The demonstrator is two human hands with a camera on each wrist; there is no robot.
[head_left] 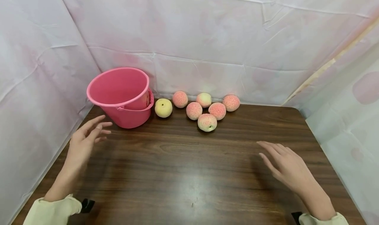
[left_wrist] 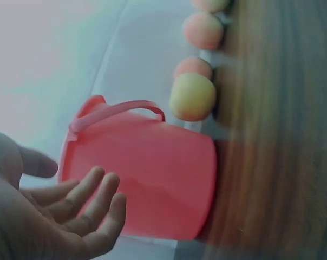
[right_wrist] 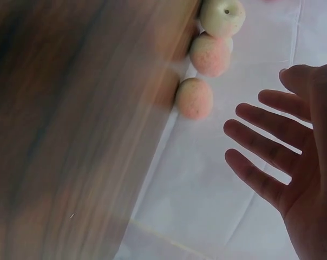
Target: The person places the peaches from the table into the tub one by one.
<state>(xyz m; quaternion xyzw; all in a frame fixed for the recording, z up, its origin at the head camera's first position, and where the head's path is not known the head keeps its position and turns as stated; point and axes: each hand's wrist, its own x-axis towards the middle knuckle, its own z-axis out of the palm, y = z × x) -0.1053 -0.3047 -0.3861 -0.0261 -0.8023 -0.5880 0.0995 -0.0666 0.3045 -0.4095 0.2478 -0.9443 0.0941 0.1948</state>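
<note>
My relaxed left hand (head_left: 88, 135) and right hand (head_left: 286, 165) hold nothing, but careless left reaching could topple the round pink plastic bucket (head_left: 130, 117) onto the round, matte yellow fruit (head_left: 163, 108).

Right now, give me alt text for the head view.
A person's empty left grip is near a pink bucket, the empty right grip over the right of a table. Seven fruits, one yellow, sit toward its back, right of the bucket.
</note>
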